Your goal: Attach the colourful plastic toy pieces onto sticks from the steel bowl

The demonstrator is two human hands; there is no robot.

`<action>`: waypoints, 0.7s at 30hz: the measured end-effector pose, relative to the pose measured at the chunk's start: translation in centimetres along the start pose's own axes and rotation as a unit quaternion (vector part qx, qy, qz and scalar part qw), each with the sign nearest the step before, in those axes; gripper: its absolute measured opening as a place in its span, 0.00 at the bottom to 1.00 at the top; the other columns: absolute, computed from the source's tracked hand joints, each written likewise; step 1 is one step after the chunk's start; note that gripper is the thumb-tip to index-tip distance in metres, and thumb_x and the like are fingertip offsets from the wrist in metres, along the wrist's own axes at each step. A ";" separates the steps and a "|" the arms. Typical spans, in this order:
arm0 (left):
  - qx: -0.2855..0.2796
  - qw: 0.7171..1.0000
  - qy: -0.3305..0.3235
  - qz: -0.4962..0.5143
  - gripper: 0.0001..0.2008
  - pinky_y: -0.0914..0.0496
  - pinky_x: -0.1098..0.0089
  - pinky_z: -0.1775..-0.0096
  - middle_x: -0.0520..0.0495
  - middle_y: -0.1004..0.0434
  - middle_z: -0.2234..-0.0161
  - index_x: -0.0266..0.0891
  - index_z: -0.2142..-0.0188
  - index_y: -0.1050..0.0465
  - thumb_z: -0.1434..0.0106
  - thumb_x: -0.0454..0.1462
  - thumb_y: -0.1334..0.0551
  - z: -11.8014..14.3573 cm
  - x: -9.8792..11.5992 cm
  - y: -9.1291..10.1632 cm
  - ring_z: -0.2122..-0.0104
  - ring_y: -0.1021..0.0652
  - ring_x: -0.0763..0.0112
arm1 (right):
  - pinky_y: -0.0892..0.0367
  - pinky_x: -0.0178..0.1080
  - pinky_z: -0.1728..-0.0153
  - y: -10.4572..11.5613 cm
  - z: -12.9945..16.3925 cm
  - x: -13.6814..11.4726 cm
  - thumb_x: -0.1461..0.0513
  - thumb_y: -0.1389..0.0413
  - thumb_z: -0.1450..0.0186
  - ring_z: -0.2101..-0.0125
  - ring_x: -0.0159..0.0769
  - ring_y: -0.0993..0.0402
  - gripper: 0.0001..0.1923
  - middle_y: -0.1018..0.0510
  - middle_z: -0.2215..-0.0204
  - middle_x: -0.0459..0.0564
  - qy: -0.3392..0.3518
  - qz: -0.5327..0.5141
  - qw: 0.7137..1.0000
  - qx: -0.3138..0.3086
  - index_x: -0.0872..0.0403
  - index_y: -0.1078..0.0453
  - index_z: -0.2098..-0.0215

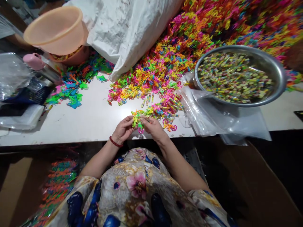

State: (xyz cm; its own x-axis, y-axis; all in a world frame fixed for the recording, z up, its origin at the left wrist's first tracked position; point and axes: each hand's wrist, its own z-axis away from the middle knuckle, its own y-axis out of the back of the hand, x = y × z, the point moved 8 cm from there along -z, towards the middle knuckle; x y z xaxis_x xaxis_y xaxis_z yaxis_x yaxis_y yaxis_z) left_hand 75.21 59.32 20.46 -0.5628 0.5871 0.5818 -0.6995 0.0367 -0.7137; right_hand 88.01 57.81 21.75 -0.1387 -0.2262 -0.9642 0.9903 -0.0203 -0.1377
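Observation:
At the table's front edge my left hand [125, 127] is closed in a pinch on small bright plastic pieces [136, 119], yellow, green and pink. My right hand [151, 126] is pinched on the same cluster from the other side. How the pieces fit together is too small to tell. A red bead bracelet [115, 142] circles my left wrist. Just beyond my fingers lie several small clear tubes [148, 100] with coloured contents. A loose heap of colourful plastic pieces [153, 78] spreads behind them and reaches beside my right hand.
A metal bowl [281, 77] of small filled tubes stands at right, with clear plastic bags [213, 116] before it. A white sack [123, 31] lies at the back. An orange basin [54, 34] and blue-green flat pieces [71, 93] are at left. Bagged pieces [59, 183] sit below the table.

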 end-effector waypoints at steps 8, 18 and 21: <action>-0.014 0.999 0.035 -0.031 0.11 0.24 0.75 0.68 0.48 0.22 0.69 0.33 0.64 0.24 0.47 0.32 0.28 -0.1 -0.7 0.4 0.72 0.22 0.75 | 0.38 0.33 0.74 0.7 -0.1 -1.1 0.48 0.31 0.49 0.72 0.31 0.32 0.21 0.25 0.75 0.45 0.024 0.003 0.999 0.030 0.54 0.21 0.65; -0.007 0.997 0.079 0.008 0.06 0.25 0.78 0.66 0.45 0.23 0.66 0.32 0.64 0.23 0.42 0.27 0.33 -0.3 -1.8 0.3 0.72 0.22 0.77 | 0.40 0.32 0.77 1.2 0.8 -1.0 0.50 0.29 0.53 0.77 0.27 0.35 0.24 0.24 0.75 0.44 -0.041 -0.063 0.994 0.083 0.55 0.22 0.63; 0.015 0.995 0.095 0.033 0.06 0.25 0.78 0.65 0.44 0.22 0.65 0.31 0.63 0.23 0.41 0.26 0.36 -0.2 -2.1 0.5 0.71 0.22 0.77 | 0.35 0.33 0.74 0.9 0.7 -0.5 0.52 0.27 0.56 0.75 0.29 0.31 0.24 0.21 0.72 0.45 -0.066 -0.116 0.988 0.072 0.54 0.24 0.66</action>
State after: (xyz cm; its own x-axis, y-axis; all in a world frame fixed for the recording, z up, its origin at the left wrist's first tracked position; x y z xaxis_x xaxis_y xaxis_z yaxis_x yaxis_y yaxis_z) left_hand 76.17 58.26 18.79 -0.5170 0.7297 0.4474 -0.6779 -0.0299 -0.7346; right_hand 88.93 57.24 22.23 -0.3686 -0.3248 -0.8710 0.9249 -0.2221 -0.3086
